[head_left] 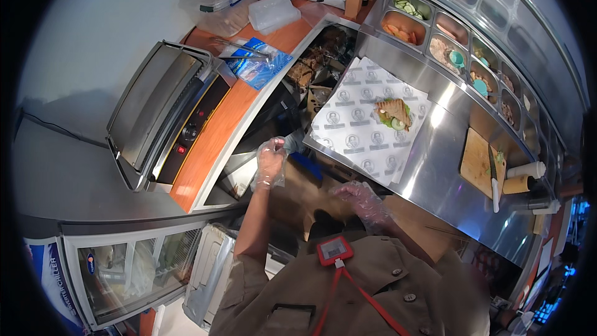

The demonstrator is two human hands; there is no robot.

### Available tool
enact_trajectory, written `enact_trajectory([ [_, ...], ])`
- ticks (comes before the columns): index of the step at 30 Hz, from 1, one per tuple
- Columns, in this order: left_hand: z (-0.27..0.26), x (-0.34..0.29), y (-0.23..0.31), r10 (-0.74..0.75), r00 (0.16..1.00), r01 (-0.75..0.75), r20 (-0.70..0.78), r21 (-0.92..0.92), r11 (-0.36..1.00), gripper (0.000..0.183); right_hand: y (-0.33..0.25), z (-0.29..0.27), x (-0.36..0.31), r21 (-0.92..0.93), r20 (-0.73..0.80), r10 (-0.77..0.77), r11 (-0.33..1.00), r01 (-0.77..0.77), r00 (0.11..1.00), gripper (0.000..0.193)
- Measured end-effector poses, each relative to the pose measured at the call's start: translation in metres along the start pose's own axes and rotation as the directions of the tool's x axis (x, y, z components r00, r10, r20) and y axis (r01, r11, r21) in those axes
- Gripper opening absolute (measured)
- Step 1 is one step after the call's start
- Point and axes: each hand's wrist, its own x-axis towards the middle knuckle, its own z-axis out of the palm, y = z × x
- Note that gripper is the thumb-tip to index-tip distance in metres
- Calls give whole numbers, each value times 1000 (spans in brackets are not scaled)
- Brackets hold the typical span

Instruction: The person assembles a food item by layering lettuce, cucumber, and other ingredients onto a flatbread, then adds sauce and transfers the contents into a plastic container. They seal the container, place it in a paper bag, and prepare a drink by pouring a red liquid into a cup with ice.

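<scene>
My left hand (270, 163), in a loose clear plastic glove, is raised beside the open shelf of the wooden counter. Its fingers are curled in, and I see nothing held in them. My right hand (364, 201), gloved the same way, hovers in front of my body near the steel counter's front edge. Its fingers are loosely stretched to the left, with nothing in them. Beyond it, a cut toasted sandwich (393, 114) with lettuce and cucumber slices lies on printed white wrapping paper (354, 126). Neither hand touches the sandwich or paper.
A contact grill (163, 118) stands on the wooden counter (198, 171) at left, near tongs (245, 50) on a blue packet (264, 68). Ingredient pans (404, 25) line the steel counter's back. A knife (494, 180) rests on a cutting board (477, 163) at right.
</scene>
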Motion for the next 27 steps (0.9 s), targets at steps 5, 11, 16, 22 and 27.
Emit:
enact_trajectory([
  [5, 2, 66, 23, 220, 975, -186, 12, 585, 790, 49, 13, 10, -2, -146, 206, 304, 950, -278, 930, 26],
  [11, 26, 109, 10, 188, 977, -202, 96, 689, 697, 67, 55, 27, -21, -48, 202, 430, 902, -430, 880, 22],
  [16, 32, 123, -6, 204, 949, -312, 239, 643, 699, 88, 77, 4, -29, -273, 149, 429, 884, -380, 891, 22],
  [22, 41, 133, 0, 54, 976, -195, 211, 739, 645, 77, 79, -47, -35, -242, 84, 565, 811, -533, 821, 31],
  [27, 52, 133, -10, 144, 978, -210, 153, 744, 634, 70, 117, -51, -54, 41, 96, 638, 765, -643, 764, 34],
])
